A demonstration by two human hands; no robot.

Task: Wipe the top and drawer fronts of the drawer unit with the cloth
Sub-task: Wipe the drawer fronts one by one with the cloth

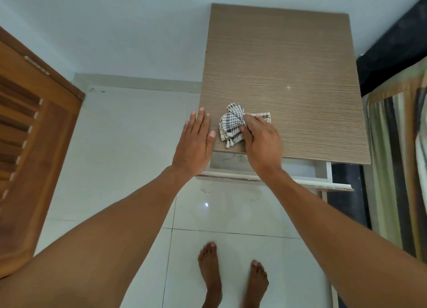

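The drawer unit [288, 71] has a brown wood-grain top, seen from above. A crumpled white cloth with dark checks [232, 125] lies near the top's front left corner. My right hand [261, 141] presses on the cloth's right side, fingers closed around part of it. My left hand [196, 141] rests flat with fingers spread at the top's left front edge, holding nothing. Below the front edge the upper drawer [300, 180] stands pulled out a little, its white rim showing. The drawer fronts are hidden from this angle.
A wooden louvred door [30, 134] stands at the left. A bed with a striped cover [397, 145] lies close on the right. White floor tiles [231, 215] spread below, with my bare feet [231, 275] on them. A pale wall is behind.
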